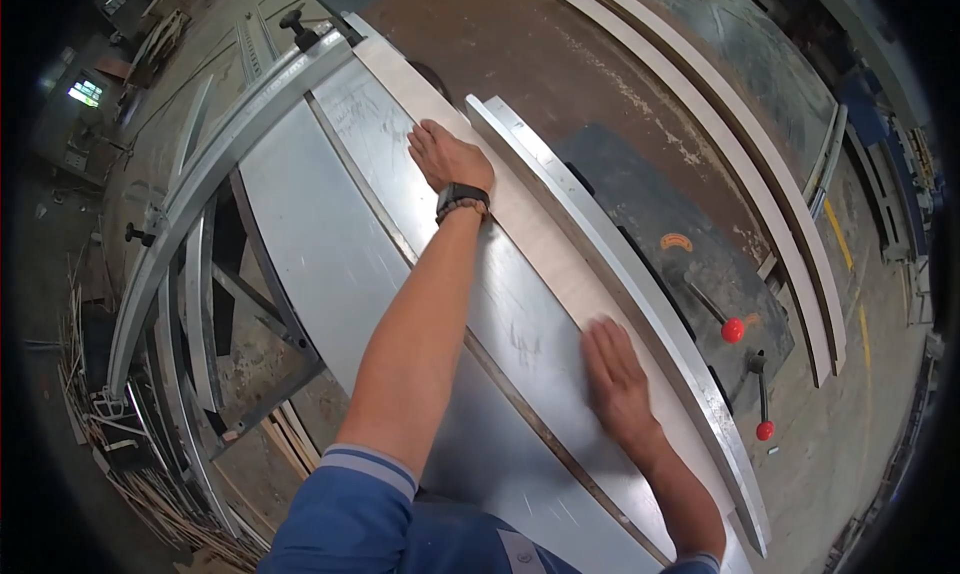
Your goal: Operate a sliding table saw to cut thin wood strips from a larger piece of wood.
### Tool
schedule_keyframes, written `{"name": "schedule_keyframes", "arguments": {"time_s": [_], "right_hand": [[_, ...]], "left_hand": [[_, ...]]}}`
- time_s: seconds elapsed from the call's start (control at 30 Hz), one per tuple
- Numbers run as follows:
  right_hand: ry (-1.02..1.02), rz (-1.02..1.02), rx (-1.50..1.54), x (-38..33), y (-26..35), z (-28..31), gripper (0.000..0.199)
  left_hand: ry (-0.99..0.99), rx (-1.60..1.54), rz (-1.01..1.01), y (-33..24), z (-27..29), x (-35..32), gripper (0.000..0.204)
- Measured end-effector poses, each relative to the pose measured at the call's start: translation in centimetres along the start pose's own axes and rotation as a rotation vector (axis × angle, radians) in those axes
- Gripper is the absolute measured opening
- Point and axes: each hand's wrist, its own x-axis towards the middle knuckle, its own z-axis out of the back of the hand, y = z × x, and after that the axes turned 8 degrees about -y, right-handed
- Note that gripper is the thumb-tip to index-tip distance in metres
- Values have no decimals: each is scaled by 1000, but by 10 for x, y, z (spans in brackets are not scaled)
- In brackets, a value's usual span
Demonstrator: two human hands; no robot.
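Note:
A long pale wooden strip lies lengthwise on the saw between the silver metal sliding table and a straight aluminium fence. My left hand, with a dark watch on the wrist, rests on the strip's left edge toward its far end, fingers stretched out. Nearer to me, my right hand lies against the strip's left edge, partly over the metal table. Its fingers point forward and are slightly smeared by motion. Neither hand is wrapped round anything.
Right of the fence are two red-knobbed levers and a brown machine top. Two long pale strips lie at its right. A curved-looking metal crossbar with black knobs stands left. Thin offcuts pile at lower left.

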Motion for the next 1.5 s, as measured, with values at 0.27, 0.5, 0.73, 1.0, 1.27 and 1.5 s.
{"name": "schedule_keyframes", "arguments": {"time_s": [0.27, 0.5, 0.73, 1.0, 1.27, 1.5], "right_hand": [[45, -29, -95, -29, -11, 7, 45], [15, -17, -95, 2, -9, -12, 44], [37, -46, -78, 40, -2, -27, 48], [37, -65, -40, 84, 7, -45, 51], [-15, 37, -69, 129, 8, -78, 54], [-163, 117, -2, 141, -12, -113, 47]], "left_hand": [[-102, 7, -40, 13, -22, 26, 44], [-126, 31, -16, 32, -43, 59, 40], [-113, -10, 12, 45, -60, 91, 37], [-62, -36, 61, 66, -82, 132, 34], [-88, -43, -62, 62, -50, 46, 27], [-30, -139, 95, 13, -7, -41, 56]]}}
